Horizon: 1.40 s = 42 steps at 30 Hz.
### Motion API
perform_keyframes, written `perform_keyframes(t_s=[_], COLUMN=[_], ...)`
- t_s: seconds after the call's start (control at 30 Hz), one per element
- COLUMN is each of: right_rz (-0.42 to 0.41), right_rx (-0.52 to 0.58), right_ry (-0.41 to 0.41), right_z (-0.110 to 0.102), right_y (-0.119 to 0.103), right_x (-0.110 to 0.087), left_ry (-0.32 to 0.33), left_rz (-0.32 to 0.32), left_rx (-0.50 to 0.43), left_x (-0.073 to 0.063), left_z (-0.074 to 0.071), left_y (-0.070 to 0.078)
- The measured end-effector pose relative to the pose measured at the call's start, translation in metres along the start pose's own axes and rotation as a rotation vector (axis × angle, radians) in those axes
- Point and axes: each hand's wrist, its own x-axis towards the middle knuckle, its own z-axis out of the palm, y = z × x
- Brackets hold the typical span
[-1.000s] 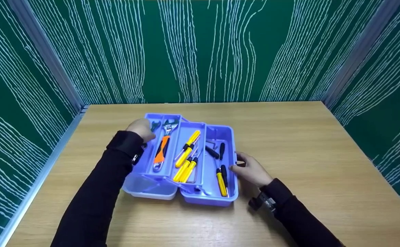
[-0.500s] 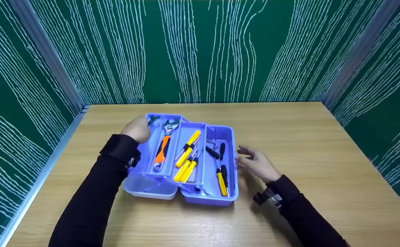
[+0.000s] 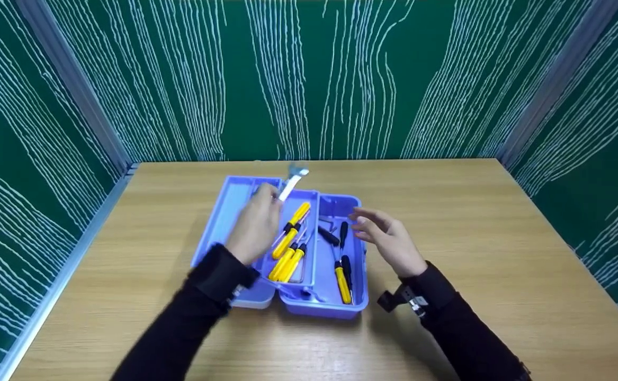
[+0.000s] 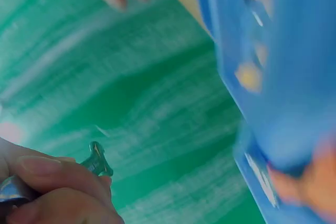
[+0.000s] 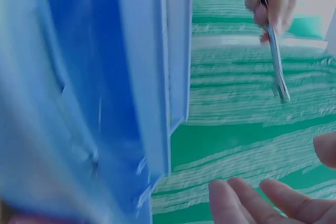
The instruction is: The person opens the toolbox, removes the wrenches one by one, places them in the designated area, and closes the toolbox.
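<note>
My left hand (image 3: 256, 227) grips a silver open-end wrench (image 3: 290, 186), raised above the toolbox trays with its head pointing up and away. In the right wrist view the wrench's shank (image 5: 277, 61) sticks out from the fist. The purple toolbox (image 3: 363, 275) lies spread on the table with its trays fanned out. Several yellow-handled screwdrivers (image 3: 286, 243) fill the middle tray. Part of an orange-handled adjustable wrench (image 4: 302, 184) shows, blurred, in the left wrist view; my left hand mostly hides it in the head view. My right hand (image 3: 393, 243) hovers over the box's right rim, fingers loosely bent, holding nothing.
In the deep right bin are black-handled tools (image 3: 328, 235) and a yellow screwdriver (image 3: 342, 283). The wooden table (image 3: 446, 201) extends around the box. Green walls with white wavy lines (image 3: 351, 79) enclose it at the back and sides.
My left hand has lifted the open-end wrench out of the left tray and carried it to the right. My right hand has let go of the box's right side and risen over its rim.
</note>
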Motion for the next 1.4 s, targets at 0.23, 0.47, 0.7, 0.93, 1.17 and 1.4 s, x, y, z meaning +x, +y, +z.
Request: perform_keyframes(t_s=[0.23, 0.47, 0.7, 0.93, 1.17, 1.4], right_rz=[-0.073, -0.071, -0.005, 0.04, 0.049, 0.096], right_rx=[0.088, 0.142, 0.171, 0.191, 0.185, 0.071], right_ry=[-0.088, -0.053, 0.04, 0.046, 0.094, 0.179], right_z=[0.028, 0.042, 0.046, 0.036, 0.007, -0.038], right_y=[-0.007, -0.002, 0.001, -0.002, 0.0, 0.01], right_x=[-0.001, -0.006, -0.008, -0.006, -0.001, 0.008], left_ry=[-0.014, 0.042, 0.019, -0.095, 0.027, 0.132], left_rz=[0.129, 0.157, 0.141, 0.187, 0.24, 0.114], left_rx=[-0.016, 0.068, 0.085, -0.038, -0.01, 0.027], left_x=[-0.024, -0.038, -0.041, -0.042, -0.044, -0.039], left_z=[0.051, 0.089, 0.099, 0.086, 0.053, 0.0], left_y=[0.018, 0.023, 0.02, 0.016, -0.001, -0.031])
